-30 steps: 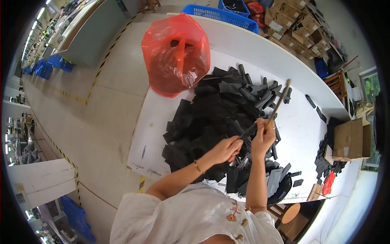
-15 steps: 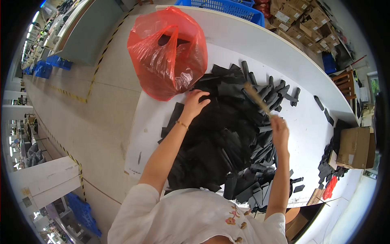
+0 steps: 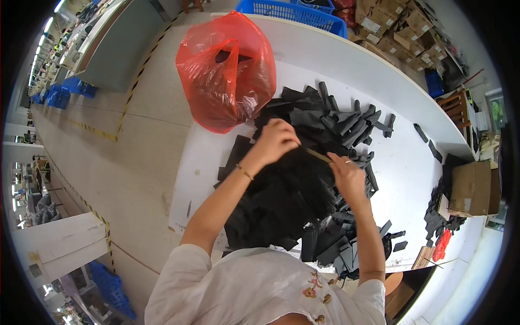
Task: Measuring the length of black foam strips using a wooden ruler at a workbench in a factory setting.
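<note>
A thin tan stick or strip (image 3: 316,155) spans the gap between my two hands, above a large heap of black fabric pieces (image 3: 287,189). The fingers of my left hand (image 3: 276,142) are closed at its left end. My right hand (image 3: 349,176) pinches the other end between thumb and fingers. The stick's exact kind is too small to tell. Flat dark pieces lie beneath both hands, while narrow folded or rolled strips (image 3: 363,127) gather at the heap's far right side.
A red plastic bag (image 3: 227,76) stands at the white table's (image 3: 409,179) far left corner. A raised white board (image 3: 346,51) edges the back. Blue baskets (image 3: 292,16) sit beyond it. At right are a cardboard box (image 3: 470,189), more black pieces (image 3: 433,225) and a small red bag (image 3: 442,245).
My right hand has come left and slightly nearer, bringing the raised stick down toward my left hand. My left hand has moved right from the heap, and its fingers have closed at the stick's end.
</note>
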Tool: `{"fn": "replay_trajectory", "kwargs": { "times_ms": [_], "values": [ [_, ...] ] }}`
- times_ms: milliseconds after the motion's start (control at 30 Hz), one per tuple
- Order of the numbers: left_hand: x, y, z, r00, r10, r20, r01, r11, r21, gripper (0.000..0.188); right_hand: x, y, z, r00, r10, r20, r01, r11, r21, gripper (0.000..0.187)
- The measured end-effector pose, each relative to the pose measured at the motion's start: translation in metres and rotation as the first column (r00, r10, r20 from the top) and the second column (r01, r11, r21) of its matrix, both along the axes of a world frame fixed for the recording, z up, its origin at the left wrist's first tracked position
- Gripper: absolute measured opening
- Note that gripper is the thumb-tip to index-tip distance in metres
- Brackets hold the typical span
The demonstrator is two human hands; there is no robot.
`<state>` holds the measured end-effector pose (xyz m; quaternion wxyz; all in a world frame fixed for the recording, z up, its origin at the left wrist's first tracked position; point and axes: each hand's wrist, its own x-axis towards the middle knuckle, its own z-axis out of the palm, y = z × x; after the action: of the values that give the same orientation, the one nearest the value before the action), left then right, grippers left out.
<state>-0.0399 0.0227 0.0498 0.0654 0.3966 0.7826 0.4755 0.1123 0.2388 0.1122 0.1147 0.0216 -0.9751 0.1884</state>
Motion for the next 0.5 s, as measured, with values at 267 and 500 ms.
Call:
{"fn": "replay_trajectory", "kwargs": {
  "times_ms": [267, 500],
  "values": [
    [0.082, -0.027, 0.04, 0.572, -0.252, 0.781, -0.624, 0.484, 0.613, 0.046, 0.049, -0.092, -0.004, 0.933, -0.04, 0.358, 0.312, 0.587, -0.747, 0.031],
    [0.137, -0.016, 0.039, 0.148, -0.367, 0.918, -0.844, 0.437, 0.311, 0.025, 0.072, -0.169, -0.018, 0.923, -0.375, 0.085, 0.345, 0.706, -0.618, 0.01]
  ]
}}
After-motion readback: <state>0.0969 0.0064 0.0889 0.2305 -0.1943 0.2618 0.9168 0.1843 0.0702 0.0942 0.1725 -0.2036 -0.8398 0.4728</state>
